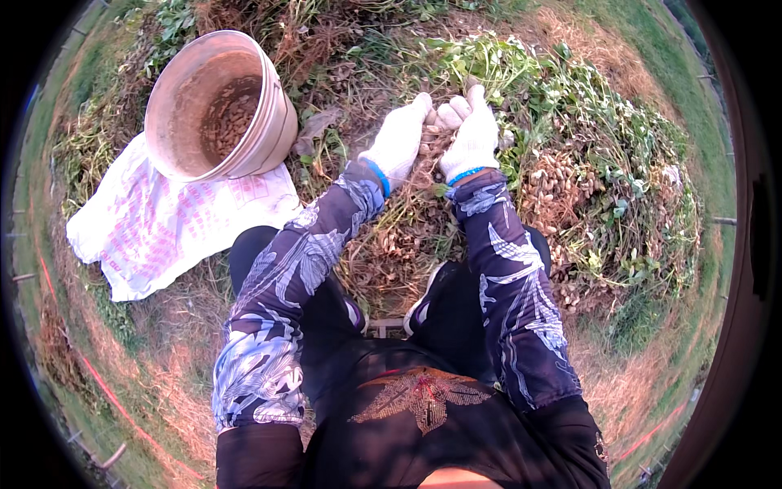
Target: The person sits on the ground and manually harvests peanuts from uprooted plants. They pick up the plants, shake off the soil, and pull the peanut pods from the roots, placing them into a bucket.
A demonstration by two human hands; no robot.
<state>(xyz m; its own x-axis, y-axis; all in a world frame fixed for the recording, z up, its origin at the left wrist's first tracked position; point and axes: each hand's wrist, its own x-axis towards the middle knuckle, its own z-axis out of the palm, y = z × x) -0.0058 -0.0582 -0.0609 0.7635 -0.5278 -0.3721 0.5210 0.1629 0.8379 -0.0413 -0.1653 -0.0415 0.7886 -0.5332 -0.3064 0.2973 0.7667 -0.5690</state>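
In white knitted gloves with blue cuffs, my left hand [394, 137] and my right hand [471, 137] come together in front of me. Between them is a bunch of peanut roots and pods [435, 142], part of a pulled peanut plant. My right fingers curl around it, while my left thumb and fingers pinch at its near side. The gloves cover much of the bunch. To the left, a pale plastic bucket [282, 137] leans tilted towards me, with loose peanuts [235, 125] at its bottom.
A white printed plastic sack [183, 226] lies partly under the bucket. Heaped peanut plants [635, 189] with pods [556, 183] showing stand to my right. More uprooted plants [299, 30] lie beyond the bucket. Plant litter [391, 244] covers the ground between my shoes [426, 299].
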